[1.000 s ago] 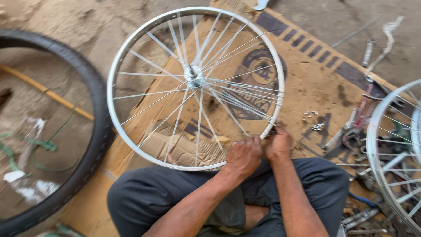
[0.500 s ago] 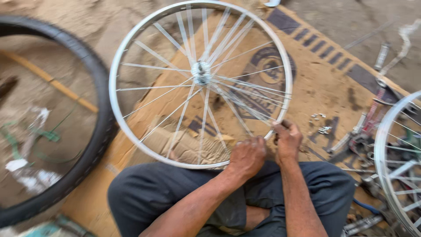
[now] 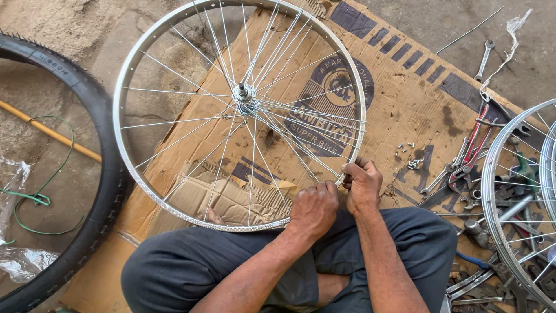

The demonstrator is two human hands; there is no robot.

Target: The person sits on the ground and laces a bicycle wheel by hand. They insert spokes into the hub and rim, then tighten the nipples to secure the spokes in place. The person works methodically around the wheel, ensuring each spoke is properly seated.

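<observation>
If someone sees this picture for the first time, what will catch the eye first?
A large silver spoked wheel fills the centre, lying over flattened brown cardboard. At its lower right rim, the left hand and right hand work together. A black tyre curves at the left; scattered tools lie at the right.

Shiny metal rim point(image 3: 124, 168) is gleaming under the left hand point(image 3: 313, 208); matt, torn cardboard point(image 3: 405, 104) is lying beyond it.

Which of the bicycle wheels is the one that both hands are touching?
The full spoked wheel in the middle, over the cardboard. The left hand and right hand grip its near rim; the wheel at the right edge is untouched.
</observation>
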